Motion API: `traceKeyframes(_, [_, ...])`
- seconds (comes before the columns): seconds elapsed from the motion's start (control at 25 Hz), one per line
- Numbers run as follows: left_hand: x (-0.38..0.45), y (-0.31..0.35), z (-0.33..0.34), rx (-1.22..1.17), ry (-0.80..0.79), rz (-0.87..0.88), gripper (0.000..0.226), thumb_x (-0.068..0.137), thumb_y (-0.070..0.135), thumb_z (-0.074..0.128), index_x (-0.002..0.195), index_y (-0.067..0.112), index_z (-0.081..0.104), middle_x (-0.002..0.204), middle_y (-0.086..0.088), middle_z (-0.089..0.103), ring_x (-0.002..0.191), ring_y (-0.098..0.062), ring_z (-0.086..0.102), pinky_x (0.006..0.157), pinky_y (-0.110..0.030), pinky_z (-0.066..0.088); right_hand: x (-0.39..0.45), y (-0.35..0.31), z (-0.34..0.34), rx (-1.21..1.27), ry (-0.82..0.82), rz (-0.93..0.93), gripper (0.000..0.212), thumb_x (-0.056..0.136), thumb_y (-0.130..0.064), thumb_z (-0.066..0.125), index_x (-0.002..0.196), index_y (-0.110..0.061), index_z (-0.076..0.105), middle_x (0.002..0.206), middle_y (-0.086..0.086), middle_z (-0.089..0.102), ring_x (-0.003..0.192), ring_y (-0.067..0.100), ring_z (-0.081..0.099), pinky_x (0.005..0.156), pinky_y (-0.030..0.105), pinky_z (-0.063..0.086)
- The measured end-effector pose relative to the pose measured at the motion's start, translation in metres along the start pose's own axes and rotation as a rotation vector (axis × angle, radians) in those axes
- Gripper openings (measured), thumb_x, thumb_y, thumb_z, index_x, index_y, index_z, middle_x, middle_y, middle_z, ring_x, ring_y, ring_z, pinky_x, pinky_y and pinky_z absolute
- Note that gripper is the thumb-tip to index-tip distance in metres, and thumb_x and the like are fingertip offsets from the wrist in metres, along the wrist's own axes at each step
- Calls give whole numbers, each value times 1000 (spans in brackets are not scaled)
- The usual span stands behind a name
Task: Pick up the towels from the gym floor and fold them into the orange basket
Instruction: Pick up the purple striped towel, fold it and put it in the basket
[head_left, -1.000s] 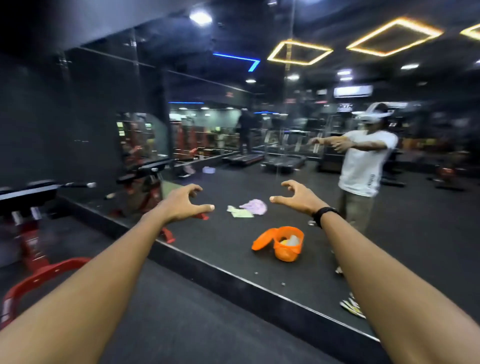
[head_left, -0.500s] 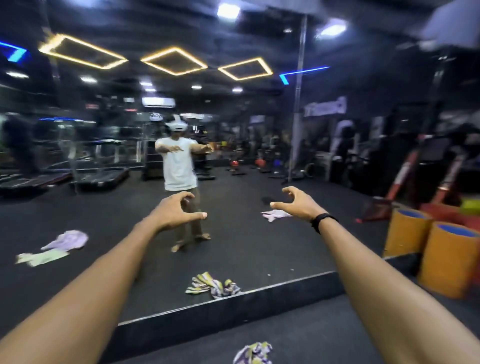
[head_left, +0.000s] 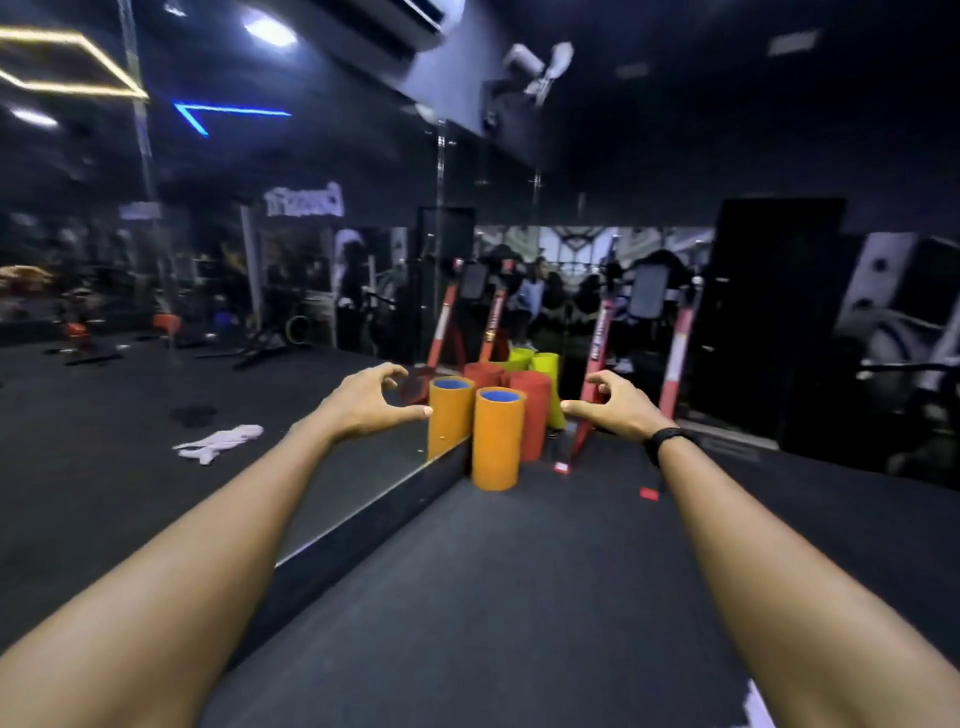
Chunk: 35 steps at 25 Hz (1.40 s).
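Note:
Both my arms reach straight forward at chest height. My left hand (head_left: 371, 402) and my right hand (head_left: 610, 408) hold nothing, with fingers loosely curved and thumbs pointing toward each other. A white towel (head_left: 218, 441) lies crumpled on the dark floor, seen as a reflection in the wall mirror to the left, well beyond my left hand. A pale scrap (head_left: 756, 701) shows at the bottom edge by my right forearm; it is too blurred to identify. The orange basket is out of view.
The mirror wall's low black base (head_left: 374, 525) runs diagonally from lower left to centre. Orange foam cylinders (head_left: 496, 441) with red and yellow-green ones behind stand in the corner ahead. Red-framed machines (head_left: 675, 358) stand behind them. Dark floor (head_left: 519, 597) stretches between my arms.
The view has swung to the right: the reflected person, the striped towels and the orange basket have left the frame, and the foam cylinders now sit in the centre. My hands keep the same pose.

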<state>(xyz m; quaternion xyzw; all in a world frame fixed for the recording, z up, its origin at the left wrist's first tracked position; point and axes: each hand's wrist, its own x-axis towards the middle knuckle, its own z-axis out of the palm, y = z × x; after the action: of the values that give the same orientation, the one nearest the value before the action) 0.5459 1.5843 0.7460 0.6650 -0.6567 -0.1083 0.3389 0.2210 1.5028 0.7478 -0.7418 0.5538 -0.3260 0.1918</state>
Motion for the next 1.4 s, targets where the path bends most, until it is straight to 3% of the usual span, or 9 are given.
traceKeyframes(0.2, [62,104,117,-87,-131,159,72,69,53,77,130,24,52,125,0,57,112,-15,54,97,-31,43,-27,111,-107,-53,135,187,74,78,-44,74,139,-13,46,143,11,47,131,24,45,105,31,35])
traceKeyframes(0.4, [97,186,222,-105,-262,315,69,73,48,76,130,18,52,123,-2,59,112,-18,55,94,-28,42,-58,192,-177,-94,250,353,72,80,-46,73,139,-16,45,144,9,46,131,23,44,98,26,33])
traceKeyframes(0.6, [141,226,308,-130,-393,384,71,71,56,74,130,24,52,126,-2,58,115,-20,55,96,-32,45,-60,260,-201,-135,269,492,76,78,-53,71,141,-20,42,146,8,42,128,24,47,105,39,42])
traceKeyframes(0.76, [195,245,368,-172,-450,433,72,69,58,75,129,25,52,126,0,57,114,-19,55,100,-35,44,-31,309,-216,-169,318,577,77,78,-54,71,141,-21,42,147,8,41,128,25,47,103,43,44])
traceKeyframes(1.16, [376,291,505,-216,-593,508,77,67,63,73,131,27,52,127,1,58,116,-19,55,98,-36,44,99,415,-225,-167,378,737,73,81,-51,69,141,-21,41,147,7,40,133,22,42,92,29,35])
traceKeyframes(1.4, [424,328,599,-215,-730,554,74,70,58,73,132,25,50,129,0,57,120,-21,52,97,-36,45,137,494,-233,-135,407,830,74,79,-52,70,140,-21,41,147,6,40,128,23,46,100,41,46])
